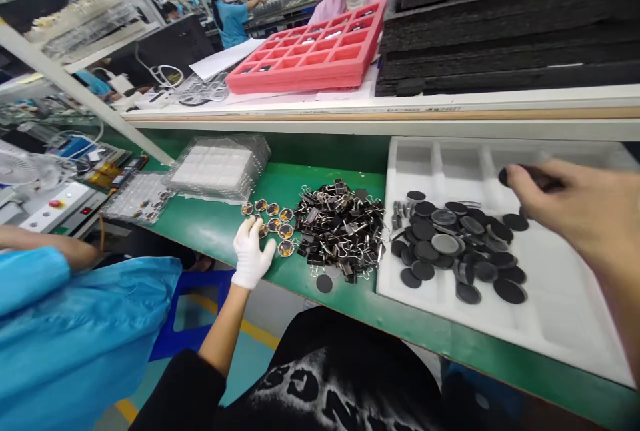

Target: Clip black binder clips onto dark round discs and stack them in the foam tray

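My left hand (253, 254), in a white glove, rests at the near edge of several small round parts (285, 231) with orange and black inside. Its thumb stands apart from the fingers, and the fingertips partly cover one of the parts. Over the right side of a white compartmented tray (565, 291), my bare right hand (565, 194) is blurred by motion. Black round discs (504, 176) show between its closed fingers; how many is unclear. Loose black and grey discs (425, 251) are heaped in the tray below and left of that hand.
A pile of black binder clips (340, 231) lies between the round parts and the tray. Clear plastic trays (215, 168) are stacked behind my left hand. A shelf (320, 123) carries a pink compartment tray (310, 58) and black foam stacks (500, 24). A blue-sleeved person (85, 324) sits left.
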Action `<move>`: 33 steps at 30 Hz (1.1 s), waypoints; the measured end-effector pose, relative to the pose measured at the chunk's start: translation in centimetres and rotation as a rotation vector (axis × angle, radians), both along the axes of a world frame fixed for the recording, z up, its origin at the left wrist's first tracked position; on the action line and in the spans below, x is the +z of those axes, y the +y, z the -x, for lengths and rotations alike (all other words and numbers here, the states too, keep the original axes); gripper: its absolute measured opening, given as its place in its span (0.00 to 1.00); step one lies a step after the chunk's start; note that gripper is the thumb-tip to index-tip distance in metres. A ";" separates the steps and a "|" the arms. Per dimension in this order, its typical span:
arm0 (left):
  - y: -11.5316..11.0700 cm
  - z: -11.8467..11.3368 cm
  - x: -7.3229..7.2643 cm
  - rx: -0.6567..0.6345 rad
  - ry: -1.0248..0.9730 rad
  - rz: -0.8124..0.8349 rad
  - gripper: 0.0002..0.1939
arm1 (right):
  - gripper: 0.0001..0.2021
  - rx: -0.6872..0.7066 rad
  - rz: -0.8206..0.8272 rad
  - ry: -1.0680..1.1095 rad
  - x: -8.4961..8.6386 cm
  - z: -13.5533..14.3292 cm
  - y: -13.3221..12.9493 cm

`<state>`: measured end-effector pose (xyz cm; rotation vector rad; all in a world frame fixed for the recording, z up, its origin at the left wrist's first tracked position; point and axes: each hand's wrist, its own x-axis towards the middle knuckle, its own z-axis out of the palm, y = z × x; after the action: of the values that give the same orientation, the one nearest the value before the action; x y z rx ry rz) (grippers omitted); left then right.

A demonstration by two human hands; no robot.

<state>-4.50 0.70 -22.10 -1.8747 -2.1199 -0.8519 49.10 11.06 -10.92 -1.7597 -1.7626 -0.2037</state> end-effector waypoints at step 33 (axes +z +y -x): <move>22.2 -34.5 12.3 -1.097 0.841 0.652 0.25 | 0.24 0.353 -0.245 -0.041 -10.7 -0.3 -15.3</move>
<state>29.95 22.93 -9.81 -2.9572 -0.7838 0.6182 49.43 -4.23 -21.62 -1.2595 -1.9511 -0.2927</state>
